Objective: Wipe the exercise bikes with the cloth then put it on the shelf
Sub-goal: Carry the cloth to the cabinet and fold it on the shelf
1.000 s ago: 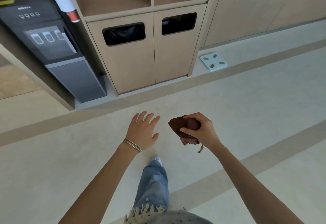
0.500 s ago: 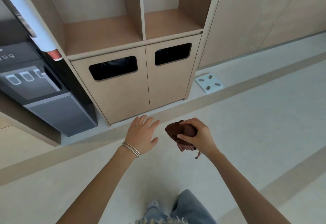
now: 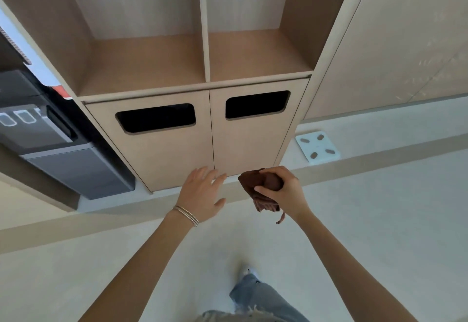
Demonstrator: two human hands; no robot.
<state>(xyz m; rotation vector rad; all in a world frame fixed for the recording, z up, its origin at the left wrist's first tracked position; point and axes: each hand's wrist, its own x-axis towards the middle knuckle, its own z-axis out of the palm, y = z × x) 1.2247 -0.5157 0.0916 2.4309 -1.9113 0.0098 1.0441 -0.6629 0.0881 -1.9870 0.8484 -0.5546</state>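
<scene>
**Two hands out front: right hand (image 3: 286, 192) grips the cloth (image 3: 260, 184), left hand (image 3: 202, 195) holds nothing**

The right hand has its fingers and thumb curled round a bunched brown cloth. Most of the wad bulges out on the thumb side, toward the left hand, and a frayed tail with a loose strand hangs below the palm. The left hand is just beside it, not touching the cloth. It faces palm down with its fingers straight and slightly spread. Thin metal bangles (image 3: 186, 215) circle its wrist.

Beyond both hands and above them stands the wooden shelf (image 3: 141, 68), with two open compartments side by side, split by an upright divider. The cloth is clear of the shelf and below its front edge. Under the shelf, directly past the fingertips, are two cabinet doors, each with a dark slot: one (image 3: 155, 117) past the left hand, one (image 3: 257, 103) past the right.

Well out to the left of the left hand sits a dark water dispenser (image 3: 76, 167). On the floor beyond and to the right of the right hand lies a white bathroom scale (image 3: 317, 146). Below the forearms, a jeans leg (image 3: 255, 296) and a pale shoe (image 3: 247, 271) show.
</scene>
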